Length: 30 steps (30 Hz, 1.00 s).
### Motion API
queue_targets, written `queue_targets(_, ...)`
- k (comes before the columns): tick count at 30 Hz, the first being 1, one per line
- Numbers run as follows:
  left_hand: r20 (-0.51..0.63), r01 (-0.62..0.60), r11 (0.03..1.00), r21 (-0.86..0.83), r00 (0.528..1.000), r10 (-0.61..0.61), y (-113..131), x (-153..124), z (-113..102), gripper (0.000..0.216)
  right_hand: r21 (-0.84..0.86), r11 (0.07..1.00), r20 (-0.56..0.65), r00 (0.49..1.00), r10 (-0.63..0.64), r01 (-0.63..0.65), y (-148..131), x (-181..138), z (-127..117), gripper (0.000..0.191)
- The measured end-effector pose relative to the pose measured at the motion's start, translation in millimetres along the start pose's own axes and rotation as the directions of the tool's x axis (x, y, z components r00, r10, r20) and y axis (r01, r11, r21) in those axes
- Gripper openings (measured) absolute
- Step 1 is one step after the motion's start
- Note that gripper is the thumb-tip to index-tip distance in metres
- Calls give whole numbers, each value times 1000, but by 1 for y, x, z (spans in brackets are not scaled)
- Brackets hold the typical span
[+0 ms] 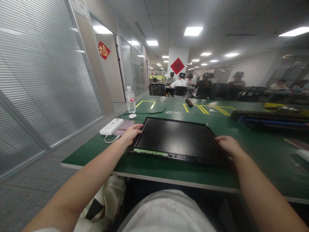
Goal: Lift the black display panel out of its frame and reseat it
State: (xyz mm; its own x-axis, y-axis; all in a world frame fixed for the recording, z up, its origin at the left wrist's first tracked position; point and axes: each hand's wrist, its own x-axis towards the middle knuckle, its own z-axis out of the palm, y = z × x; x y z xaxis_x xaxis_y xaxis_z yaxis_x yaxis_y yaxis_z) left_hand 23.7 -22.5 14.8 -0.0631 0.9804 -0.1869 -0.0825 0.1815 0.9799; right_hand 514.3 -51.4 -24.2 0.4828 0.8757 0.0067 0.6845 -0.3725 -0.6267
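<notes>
From the head view, I've got both hands on a flat black screen panel (177,140) lying face up on the green surface (265,151), right at the near edge in front of me. My left hand (131,132) sits on the panel's left edge, fingers (138,128) together and curled lightly over the frame. My right hand (228,145) rests on the right edge, fingers pressed together and flat on the rim. Neither hand is really pinching anything, just steadying it by the sides.

My take on doing this well: keep hold of the frame only, stay off the dark glass, and watch the pale green strip (149,151) along the near edge, since it looks like the fragile bit. Even pressure on both sides, I'd say, so it doesn't twist.

Just beside my left hand there's a white power bank (109,127) with a phone (123,127) lying next to it, and a cable looping off the edge. Further back, a water bottle (130,100) and a small white mouse (132,116). Yellow tape lines mark the surface. Off to the right, a long dark tray (270,119) of parts.

The room is a long office with ceiling lights, glass walls with blinds on the left, red diamond decorations, and people sitting at far desks.
</notes>
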Motion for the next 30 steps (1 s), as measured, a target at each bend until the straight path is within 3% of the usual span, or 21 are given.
queue_targets(14, 3, 107, 994, -34, 994, -107, 3, -8, 3, 38, 18, 1000, -5, 1000, -11, 11, 7, 7, 2, 39)
queue_targets(20, 60, 118, 988, -99, 992, -113, 3, -6, 4, 36, 33, 999, 14, 1000, -1, 0, 9, 8, 3, 39)
queue_targets(25, 143, 104, 984, -142, 986, -84, 3, -7, 2, 55, 31, 1000, 19, 1000, -1, 1, 9, 9, 3, 39)
queue_targets(30, 206, 96, 988, -121, 976, -70, 0, -9, -1, 50, 31, 999, 13, 1000, -15, 14, 9, 8, 3, 38)
